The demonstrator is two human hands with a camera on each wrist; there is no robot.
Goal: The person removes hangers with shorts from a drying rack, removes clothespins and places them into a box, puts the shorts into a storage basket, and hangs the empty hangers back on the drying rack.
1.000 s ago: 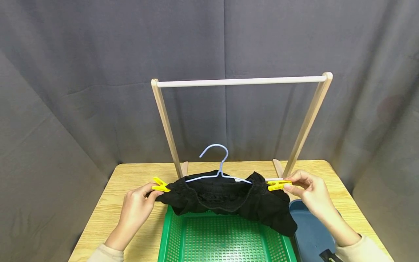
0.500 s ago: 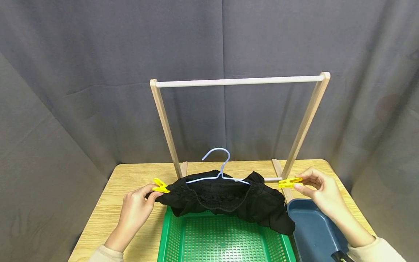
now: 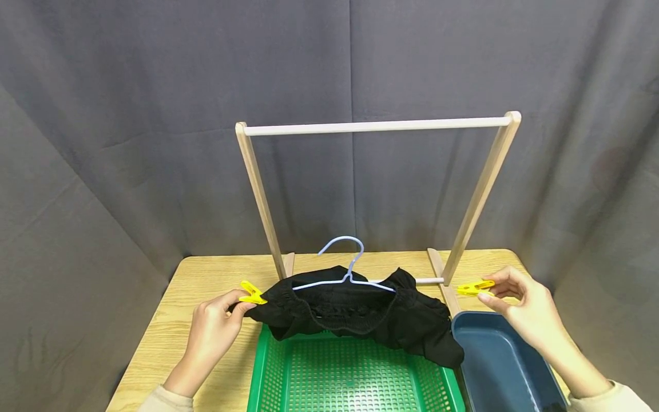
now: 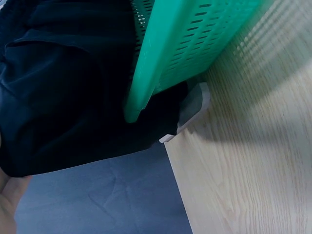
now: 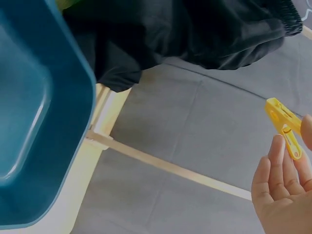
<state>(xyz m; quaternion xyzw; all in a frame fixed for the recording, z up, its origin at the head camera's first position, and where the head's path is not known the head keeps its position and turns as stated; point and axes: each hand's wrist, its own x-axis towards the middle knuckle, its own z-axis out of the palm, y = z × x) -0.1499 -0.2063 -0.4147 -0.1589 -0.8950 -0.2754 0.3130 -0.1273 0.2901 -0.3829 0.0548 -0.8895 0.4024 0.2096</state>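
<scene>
A black garment [image 3: 355,320] with a gathered, elastic-looking opening lies over the back of the green basket [image 3: 262,366]. Inside the opening sits a light blue hanger [image 3: 352,273], its hook upright. At the garment's left end my left hand [image 3: 218,323] pinches the cloth, right beside a yellow clothespin [image 3: 252,292]. In the left wrist view that hand shows only in part at the left edge. My right hand [image 3: 525,306] pinches a second yellow clothespin [image 5: 283,124] in the air, apart from the garment's right end.
A wooden rack with a white top bar [image 3: 376,126] stands at the back of the table [image 3: 206,280]. Below my right hand is a dark blue bin [image 3: 501,360], close against the green basket. Grey curtain [image 3: 154,114] encloses the back and sides.
My right hand has moved right with its clothespin, away from the garment's right end. The hanger's hook has sunk slightly. My left hand has stayed in place.
</scene>
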